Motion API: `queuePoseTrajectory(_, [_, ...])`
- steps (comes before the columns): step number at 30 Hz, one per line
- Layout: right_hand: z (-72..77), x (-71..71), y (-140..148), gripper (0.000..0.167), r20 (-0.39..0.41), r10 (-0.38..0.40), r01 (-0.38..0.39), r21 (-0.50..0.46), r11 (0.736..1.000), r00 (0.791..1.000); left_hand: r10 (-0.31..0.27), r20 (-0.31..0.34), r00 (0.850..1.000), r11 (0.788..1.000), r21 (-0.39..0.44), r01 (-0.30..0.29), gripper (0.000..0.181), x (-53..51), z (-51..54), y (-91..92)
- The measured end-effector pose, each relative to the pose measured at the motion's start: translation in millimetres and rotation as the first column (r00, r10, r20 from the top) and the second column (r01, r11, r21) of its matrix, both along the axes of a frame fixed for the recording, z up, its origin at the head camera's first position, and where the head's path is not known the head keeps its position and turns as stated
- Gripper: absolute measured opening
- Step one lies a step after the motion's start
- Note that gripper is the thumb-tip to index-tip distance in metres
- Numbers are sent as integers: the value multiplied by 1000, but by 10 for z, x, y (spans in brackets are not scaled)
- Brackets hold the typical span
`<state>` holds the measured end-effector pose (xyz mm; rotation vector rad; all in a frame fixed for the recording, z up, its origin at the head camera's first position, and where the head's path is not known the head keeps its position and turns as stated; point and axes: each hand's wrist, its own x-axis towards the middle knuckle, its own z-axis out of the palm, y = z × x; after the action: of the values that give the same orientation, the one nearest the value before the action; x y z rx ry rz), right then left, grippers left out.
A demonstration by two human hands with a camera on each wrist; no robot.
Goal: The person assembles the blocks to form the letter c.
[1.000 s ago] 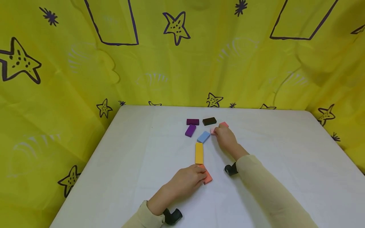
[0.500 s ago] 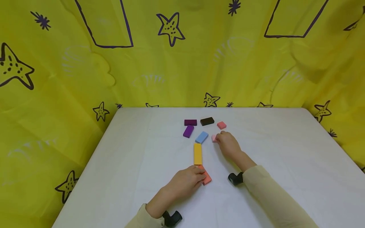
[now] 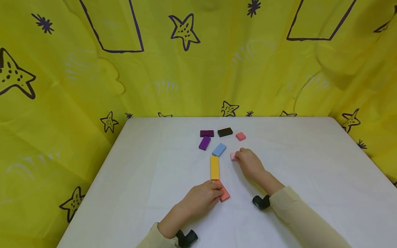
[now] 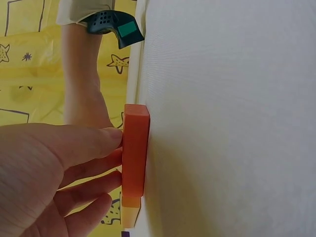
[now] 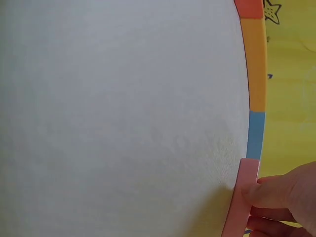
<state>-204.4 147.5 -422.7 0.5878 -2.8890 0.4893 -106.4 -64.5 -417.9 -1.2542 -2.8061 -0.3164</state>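
Note:
An orange-red block (image 3: 224, 195) lies flat on the white table, and my left hand (image 3: 201, 197) rests its fingertips on top of it. In the left wrist view the thumb and fingers (image 4: 91, 197) touch that block's upper face. Touching its far end is a long yellow block (image 3: 214, 168), followed by a light blue block (image 3: 219, 149) set at an angle. My right hand (image 3: 250, 163) pinches a light pink block (image 3: 233, 156) right of the blue one. The right wrist view shows the thumb on the pink block's side; the fingers behind are partly hidden.
Toward the back lie a dark purple block (image 3: 206, 133), a violet block (image 3: 204, 143), a dark brown block (image 3: 225, 132) and a small coral block (image 3: 240, 136). A yellow curtain (image 3: 198, 75) hangs behind the white table (image 3: 139, 179).
My right hand has drawn the pink block toward me, away from the small coral block, which is now in full sight. The left hand stays on the orange-red block. The head view has shifted slightly.

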Motion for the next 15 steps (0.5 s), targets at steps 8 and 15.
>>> queuePoseTrajectory(8, [9,79,-7,6,-27,27,-27,28,999,999,-9,-7,1000,1000,14,9,26,-14,-31,-10])
queuePoseTrajectory(15, [10,204,8,5,-29,63,-62,11,998,998,-15,-18,1000,1000,21,16,27,-9,-25,-8])
